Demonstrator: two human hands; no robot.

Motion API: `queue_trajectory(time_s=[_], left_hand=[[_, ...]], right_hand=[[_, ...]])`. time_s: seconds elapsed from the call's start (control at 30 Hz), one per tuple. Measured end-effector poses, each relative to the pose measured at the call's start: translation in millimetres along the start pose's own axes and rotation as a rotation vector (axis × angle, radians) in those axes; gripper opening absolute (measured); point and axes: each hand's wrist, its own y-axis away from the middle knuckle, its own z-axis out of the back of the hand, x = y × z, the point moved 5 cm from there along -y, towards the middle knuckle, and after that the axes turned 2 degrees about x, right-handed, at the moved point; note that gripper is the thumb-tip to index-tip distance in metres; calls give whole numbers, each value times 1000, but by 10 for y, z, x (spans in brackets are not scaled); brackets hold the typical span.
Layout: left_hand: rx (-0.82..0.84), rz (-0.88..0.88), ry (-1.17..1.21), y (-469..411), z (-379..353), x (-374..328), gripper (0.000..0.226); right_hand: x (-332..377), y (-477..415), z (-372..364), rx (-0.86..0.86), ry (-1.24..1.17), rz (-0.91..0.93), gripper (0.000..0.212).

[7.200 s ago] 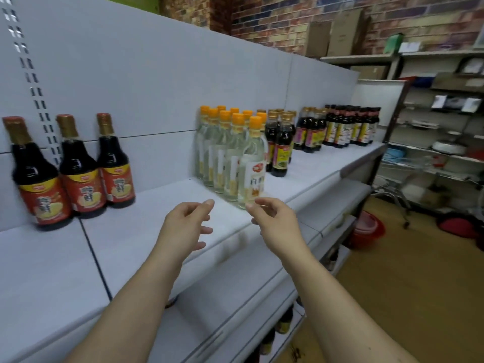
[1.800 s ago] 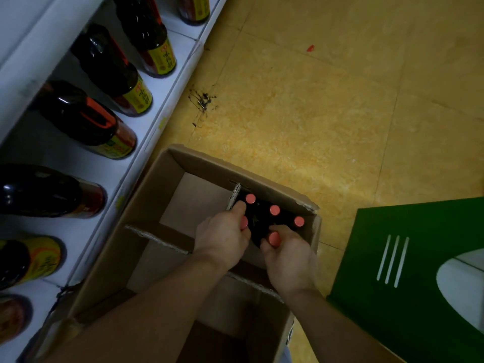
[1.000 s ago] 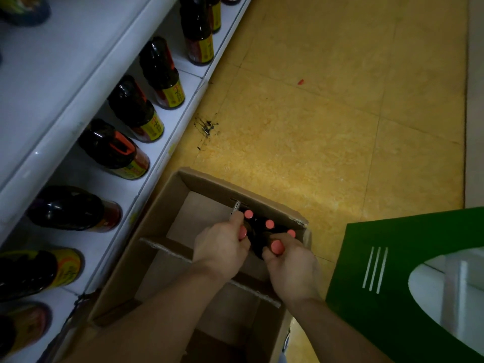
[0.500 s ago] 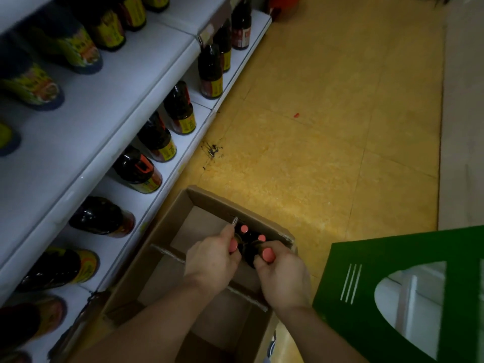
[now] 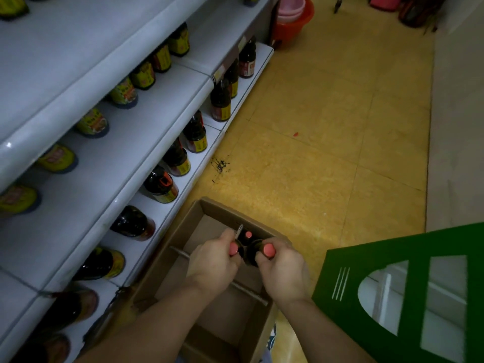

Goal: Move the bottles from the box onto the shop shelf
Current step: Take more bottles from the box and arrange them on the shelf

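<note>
An open cardboard box (image 5: 170,241) with card dividers sits on the floor beside the shelving. My left hand (image 5: 212,263) grips the neck of a dark bottle with a pink cap (image 5: 234,249). My right hand (image 5: 284,271) grips a second dark pink-capped bottle (image 5: 268,250). Both bottles are raised partly out of the box's far right compartment. One more pink-capped bottle (image 5: 248,234) stands in that compartment behind them. The white shop shelf (image 5: 86,163) runs along the left, its tiers holding several dark bottles.
A green board with cut-out windows (image 5: 408,289) stands close on the right of the box. An orange bucket with pink basins (image 5: 292,17) sits at the shelf's far end. Yellow floor (image 5: 327,142) stretches ahead, with a dark scuff (image 5: 221,163) near the shelf base.
Both hands have lifted their bottles higher out of the box. The view has tilted up, showing more of the shelf tiers and floor ahead.
</note>
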Motion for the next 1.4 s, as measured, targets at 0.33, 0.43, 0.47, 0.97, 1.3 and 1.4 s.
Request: queue_trajectory(time_s=[0.33, 0.43, 0.47, 0.97, 1.3, 1.4], left_hand=[[-53, -18, -31, 411, 641, -378, 20], [-72, -34, -33, 527, 817, -468, 20], [-81, -40, -36, 556, 874, -494, 20], [-243, -60, -22, 1114, 1775, -921, 18], [-343, -68, 41, 1372, 2257, -1093, 20], [-374, -77, 64, 1467, 2406, -1160, 21]], right_hand=[[454, 391, 529, -20, 45, 37, 16], [588, 513, 685, -47, 62, 73, 9], [628, 548, 727, -51, 62, 85, 8], [1260, 1002, 1414, -88, -6, 196, 13], [1645, 1180, 1797, -131, -77, 295, 15], [1756, 1227, 1928, -147, -110, 343, 20]])
